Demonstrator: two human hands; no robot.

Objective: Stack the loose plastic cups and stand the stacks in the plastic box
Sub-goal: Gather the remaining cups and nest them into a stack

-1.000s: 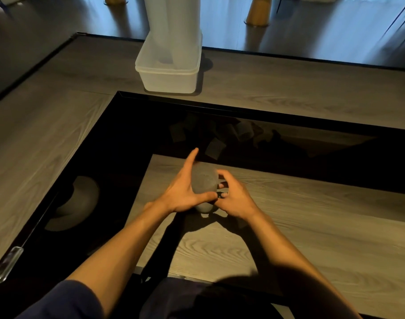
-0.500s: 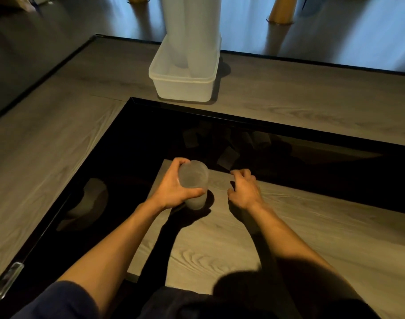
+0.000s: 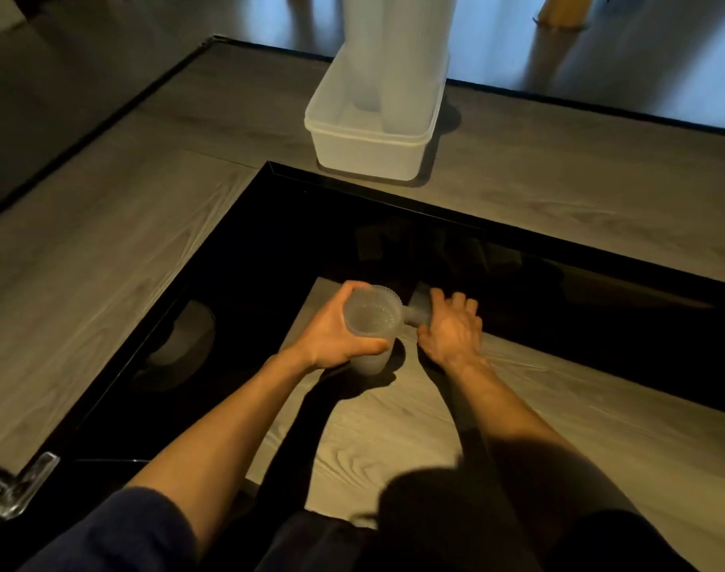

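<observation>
Plastic stack [image 3: 371, 324]: your left hand [image 3: 332, 338] is gripping it, your right hand [image 3: 451, 332] is pinching a loose cup [image 3: 419, 313]; try sliding it in straight.

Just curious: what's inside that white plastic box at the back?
Tall cup stacks stand in the plastic box. Their tops leave the frame, and the floor behind them is hidden.

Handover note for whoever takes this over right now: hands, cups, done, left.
Left hand grips a translucent ribbed plastic cup, held upright.
Right hand rests on a loose translucent cup lying on its side; grip unclear.
Done: tall cup stacks stand in the white plastic box on the grey wooden tabletop.
Left: nest the loose cup into the held one, then stand that stack in the box.
</observation>
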